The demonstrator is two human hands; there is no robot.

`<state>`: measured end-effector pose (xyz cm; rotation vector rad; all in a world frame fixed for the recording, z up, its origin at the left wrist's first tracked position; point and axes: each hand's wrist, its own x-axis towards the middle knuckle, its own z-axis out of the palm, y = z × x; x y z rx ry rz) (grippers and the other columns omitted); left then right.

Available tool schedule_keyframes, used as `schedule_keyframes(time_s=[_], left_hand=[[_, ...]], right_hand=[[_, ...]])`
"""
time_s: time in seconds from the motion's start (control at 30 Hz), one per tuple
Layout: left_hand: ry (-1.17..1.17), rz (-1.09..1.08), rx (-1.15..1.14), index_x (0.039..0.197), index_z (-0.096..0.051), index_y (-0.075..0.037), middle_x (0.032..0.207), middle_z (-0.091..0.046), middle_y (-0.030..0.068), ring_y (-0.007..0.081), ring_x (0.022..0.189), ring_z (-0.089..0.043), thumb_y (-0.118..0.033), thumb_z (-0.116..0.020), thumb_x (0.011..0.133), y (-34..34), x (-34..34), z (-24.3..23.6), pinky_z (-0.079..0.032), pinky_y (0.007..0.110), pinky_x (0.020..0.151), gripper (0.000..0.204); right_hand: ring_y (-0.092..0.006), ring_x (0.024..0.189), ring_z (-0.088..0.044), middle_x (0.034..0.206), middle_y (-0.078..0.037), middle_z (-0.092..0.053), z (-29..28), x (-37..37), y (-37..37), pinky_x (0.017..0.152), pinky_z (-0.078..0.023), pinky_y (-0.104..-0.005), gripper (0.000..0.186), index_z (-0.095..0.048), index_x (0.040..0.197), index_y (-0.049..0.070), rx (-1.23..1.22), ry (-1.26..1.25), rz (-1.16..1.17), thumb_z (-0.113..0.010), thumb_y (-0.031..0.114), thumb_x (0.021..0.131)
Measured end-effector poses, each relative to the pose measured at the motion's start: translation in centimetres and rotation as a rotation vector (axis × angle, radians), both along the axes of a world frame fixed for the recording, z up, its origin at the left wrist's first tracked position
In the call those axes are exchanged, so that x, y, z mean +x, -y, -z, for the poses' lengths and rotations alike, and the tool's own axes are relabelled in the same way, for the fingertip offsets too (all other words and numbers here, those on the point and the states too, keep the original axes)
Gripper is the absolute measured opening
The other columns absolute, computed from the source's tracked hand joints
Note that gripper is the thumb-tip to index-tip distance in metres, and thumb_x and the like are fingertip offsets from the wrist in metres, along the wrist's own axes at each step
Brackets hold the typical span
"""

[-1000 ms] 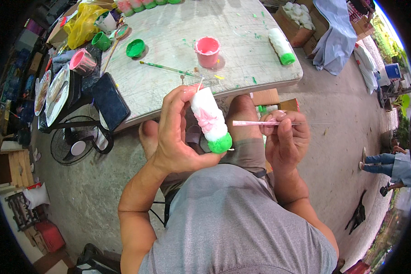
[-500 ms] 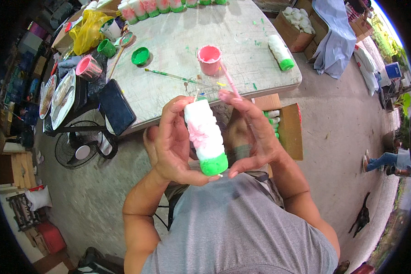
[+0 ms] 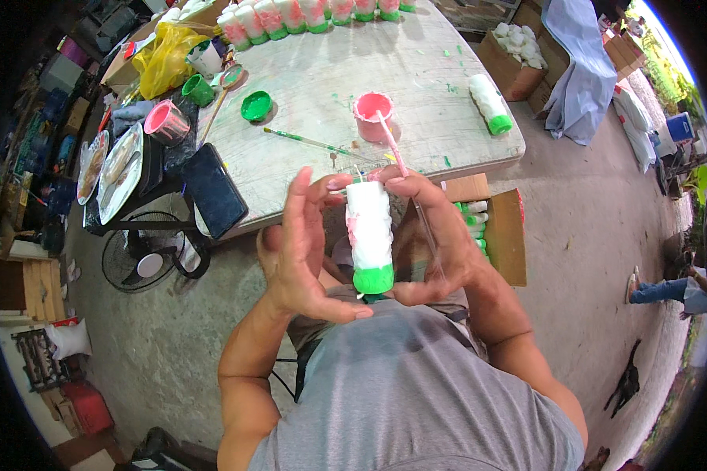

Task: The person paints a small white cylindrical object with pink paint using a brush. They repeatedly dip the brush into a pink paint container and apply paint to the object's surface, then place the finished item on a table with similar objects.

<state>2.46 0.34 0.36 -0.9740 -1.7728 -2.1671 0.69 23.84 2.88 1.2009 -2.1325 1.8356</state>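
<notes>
A white candle (image 3: 371,231) with a bright green base stands nearly upright between my hands, its pink-tinted raised relief on the left side. My right hand (image 3: 448,243) holds it by the ends, fingertips at the top and thumb at the green base. A pink-smeared paintbrush (image 3: 393,141) is also tucked in those right fingers, its head end near the pink paint cup (image 3: 373,118). My left hand (image 3: 302,247) curves around the other side with fingers spread. Its fingertips are close to the candle's top edge, and its thumb lies below the base, apart from it.
On the white table (image 3: 322,71) are a green paint lid (image 3: 256,106), a second brush (image 3: 306,141), a white-green candle (image 3: 489,104) and a row of painted candles (image 3: 291,14). A phone (image 3: 214,191) lies at the left edge. An open carton (image 3: 504,235) holds more candles.
The candle has turned, so its pink relief now faces left and plain white faces me. It stands straighter. My left thumb has come away from the base. The view has shifted slightly.
</notes>
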Motion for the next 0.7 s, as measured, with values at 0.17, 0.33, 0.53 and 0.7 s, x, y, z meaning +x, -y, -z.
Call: schedule_keyframes(time_s=[0.17, 0.33, 0.53, 0.7], left_hand=[[-0.131, -0.145, -0.267, 0.167, -0.007, 0.001, 0.152, -0.047, 0.0239, 0.0339, 0.144, -0.046, -0.024, -0.103, 0.054, 1.5, 0.1, -1.3, -0.032, 0.048, 0.122, 0.15], [-0.232, -0.21, -0.495, 0.165, -0.017, 0.0, 0.154, -0.049, 0.0247, 0.0348, 0.141, -0.053, -0.019, -0.101, 0.061, 1.4, 0.5, -2.2, -0.041, 0.046, 0.116, 0.136], [-0.217, -0.181, -0.446, 0.164, -0.02, 0.0, 0.152, -0.05, 0.0248, 0.0357, 0.14, -0.054, -0.017, -0.098, 0.061, 1.0, 0.4, -1.7, -0.043, 0.047, 0.116, 0.13], [-0.167, -0.237, -0.506, 0.163, -0.02, 0.002, 0.15, -0.052, 0.0247, 0.0349, 0.139, -0.055, -0.017, -0.096, 0.059, 0.6, 0.1, -1.6, -0.043, 0.045, 0.116, 0.13]], right_hand=[[-0.0395, 0.136, -0.052, 0.146, -0.017, -0.056, -1.7, -0.1, 0.1, 0.113, -0.041, -0.0486, 0.109, -0.044, 0.15, 0.005, 0.283, -0.218, 0.124, -0.089, 0.018, 0.052], [-0.0414, 0.135, -0.052, 0.146, -0.018, -0.056, -2.5, -0.2, 0.4, 0.115, -0.04, -0.0511, 0.112, -0.044, 0.152, 0.004, 0.353, -0.265, 0.123, -0.089, 0.017, 0.05], [-0.0432, 0.135, -0.053, 0.146, -0.021, -0.056, -3.7, -0.3, 0.7, 0.116, -0.038, -0.0526, 0.111, -0.043, 0.153, 0.002, 0.338, -0.306, 0.071, -0.088, 0.015, 0.053], [-0.0419, 0.137, -0.052, 0.148, -0.021, -0.055, -2.9, -1.3, 0.5, 0.118, -0.037, -0.0518, 0.108, -0.042, 0.154, 0.002, 0.268, -0.288, 0.045, -0.089, 0.017, 0.057]])
